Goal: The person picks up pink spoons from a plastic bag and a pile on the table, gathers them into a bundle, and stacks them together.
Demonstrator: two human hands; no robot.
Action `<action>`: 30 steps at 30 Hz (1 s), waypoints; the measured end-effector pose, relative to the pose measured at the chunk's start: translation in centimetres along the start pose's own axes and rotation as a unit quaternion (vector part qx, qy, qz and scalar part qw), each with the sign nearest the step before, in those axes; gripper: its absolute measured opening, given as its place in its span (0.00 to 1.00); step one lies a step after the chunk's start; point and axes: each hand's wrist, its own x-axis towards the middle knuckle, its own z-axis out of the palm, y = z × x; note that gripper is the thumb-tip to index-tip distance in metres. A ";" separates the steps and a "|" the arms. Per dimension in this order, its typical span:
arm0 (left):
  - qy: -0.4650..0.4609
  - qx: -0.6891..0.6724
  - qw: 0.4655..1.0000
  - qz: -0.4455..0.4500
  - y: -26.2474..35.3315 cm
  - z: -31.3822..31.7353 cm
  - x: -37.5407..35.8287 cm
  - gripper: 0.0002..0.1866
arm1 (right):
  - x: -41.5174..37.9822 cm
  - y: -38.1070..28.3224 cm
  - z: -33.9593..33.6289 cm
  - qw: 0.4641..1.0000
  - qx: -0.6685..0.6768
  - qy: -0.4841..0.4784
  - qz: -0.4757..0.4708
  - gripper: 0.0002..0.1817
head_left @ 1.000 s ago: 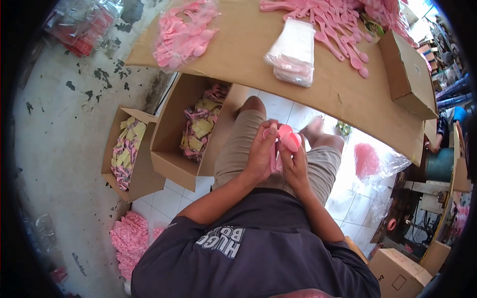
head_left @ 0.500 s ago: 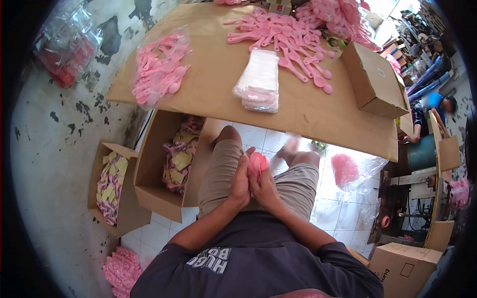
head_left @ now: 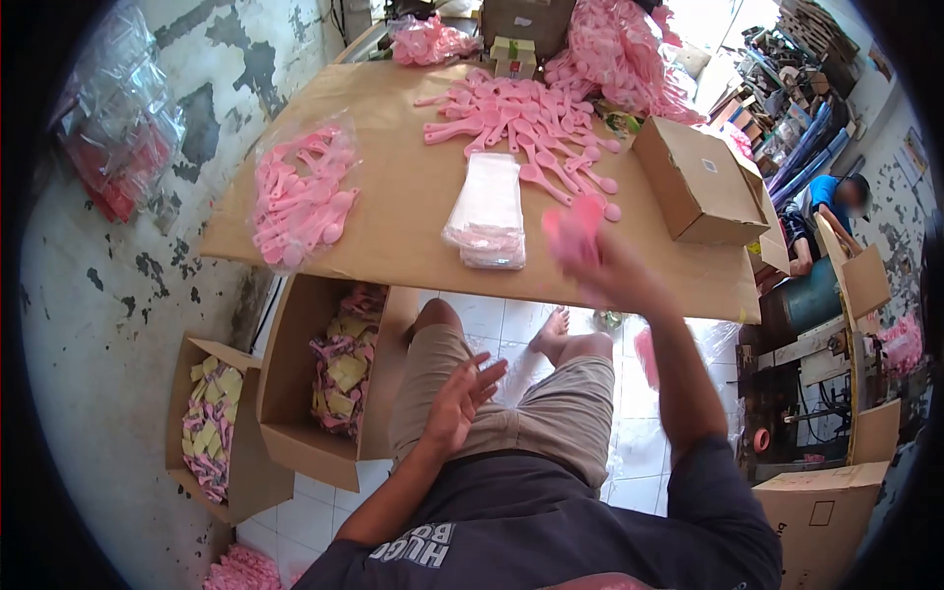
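View from above a seated person's lap, looking down and forward at a cardboard surface [head_left: 393, 211]. The right hand [head_left: 605, 270] is raised over the near edge of the surface, motion-blurred, and grips a small pink bundle [head_left: 573, 228], probably spoons; its shape is too smeared to tell the long axis. The left hand [head_left: 460, 398] hangs low over the left thigh, fingers spread wide, holding nothing.

Just left of the raised bundle, nearly touching, lies a stack of clear plastic bags [head_left: 484, 208], its long side running near to far. Farther away, a loose spread of pink spoons [head_left: 521, 123] covers the middle of the surface, handles pointing in many directions. The right hand is much nearer both than the left.

At the far left of the surface sits a filled bag of pink spoons [head_left: 295, 197]. To the right stands a closed cardboard box [head_left: 698, 182], close beside the right hand. Bare surface shows between the filled bag and the stack.

Below the surface on the left, two open cartons [head_left: 329, 379] hold pink-and-yellow packets. Another person in blue [head_left: 836, 202] sits far right.
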 end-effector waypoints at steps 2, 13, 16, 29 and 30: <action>-0.014 0.014 1.000 -0.002 0.0 0.3 -0.5 0.25 | 6.3 -1.0 -4.4 0.984 -0.173 0.033 0.027 0.22; 0.038 0.045 0.997 0.048 0.1 -1.1 -1.8 0.20 | 10.6 -5.6 -4.0 0.941 -0.208 0.205 -0.169 0.21; 0.070 0.064 0.984 0.150 3.4 -2.6 -2.6 0.17 | 6.2 -4.6 -0.8 0.946 -0.185 0.180 -0.198 0.13; 0.214 0.602 0.694 0.331 34.3 -4.6 1.6 0.14 | 0.6 6.9 0.7 0.973 -0.034 0.228 -0.005 0.09; 0.199 0.657 0.658 0.310 35.5 -5.6 3.2 0.16 | 0.5 6.8 0.9 0.973 -0.030 0.231 -0.004 0.09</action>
